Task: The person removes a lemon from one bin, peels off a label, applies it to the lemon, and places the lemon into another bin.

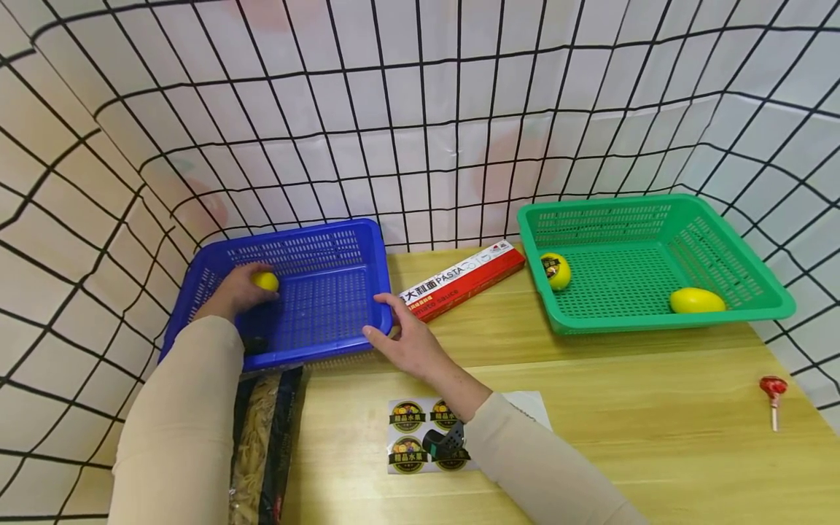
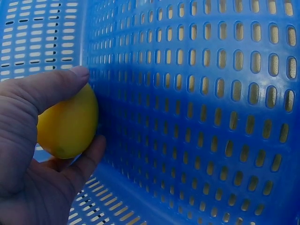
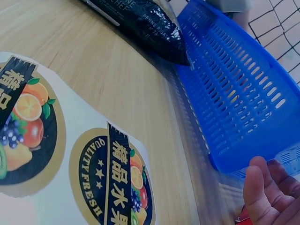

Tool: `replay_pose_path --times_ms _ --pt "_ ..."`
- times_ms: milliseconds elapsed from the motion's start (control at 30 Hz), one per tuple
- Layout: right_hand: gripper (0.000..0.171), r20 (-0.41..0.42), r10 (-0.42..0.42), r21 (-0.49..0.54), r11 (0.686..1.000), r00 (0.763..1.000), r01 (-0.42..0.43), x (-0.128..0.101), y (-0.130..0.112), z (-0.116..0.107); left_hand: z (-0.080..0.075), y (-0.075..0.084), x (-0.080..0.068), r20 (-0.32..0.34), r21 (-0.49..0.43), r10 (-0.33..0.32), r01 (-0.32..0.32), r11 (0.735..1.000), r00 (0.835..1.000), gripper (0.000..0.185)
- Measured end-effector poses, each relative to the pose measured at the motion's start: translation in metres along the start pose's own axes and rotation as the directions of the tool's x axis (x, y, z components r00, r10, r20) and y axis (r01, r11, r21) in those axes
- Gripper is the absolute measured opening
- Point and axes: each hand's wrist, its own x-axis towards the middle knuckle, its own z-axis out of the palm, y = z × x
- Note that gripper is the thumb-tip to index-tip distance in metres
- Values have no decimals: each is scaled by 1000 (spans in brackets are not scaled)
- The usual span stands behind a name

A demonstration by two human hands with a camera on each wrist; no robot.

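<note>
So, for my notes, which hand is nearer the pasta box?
Right. The right hand is at the blue basket, beside the pasta box; the left hand is farther, inside the basket.

A booth-like workspace; what building holds it cannot be told. Black wire grid (image 1: 458,61) backed by white sheeting (image 1: 477,91) fills the upper frame and both sides, walling in a wood-grain tabletop (image 1: 623,408) across the lower frame.

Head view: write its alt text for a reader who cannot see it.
A person's left hand holds a yellow fruit inside a blue basket, while the right hand is at the basket's right rim. A green basket with two more yellow fruits stands to the right, and a pasta box lies between the baskets. Stickers lie nearer the viewer.
</note>
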Motion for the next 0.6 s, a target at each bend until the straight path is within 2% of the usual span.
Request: replay_pose_path --times_ms 300,600 --pt "63 9 1 -8 1000 1000 -1 -3 -3 1 -4 3 -10 14 14 8 -8 1000 1000 71" --pt "63 -6 -2 -19 1000 1000 2 0 -1 -1 -9 22 -11 -8 19 57 -57 998 998 69"
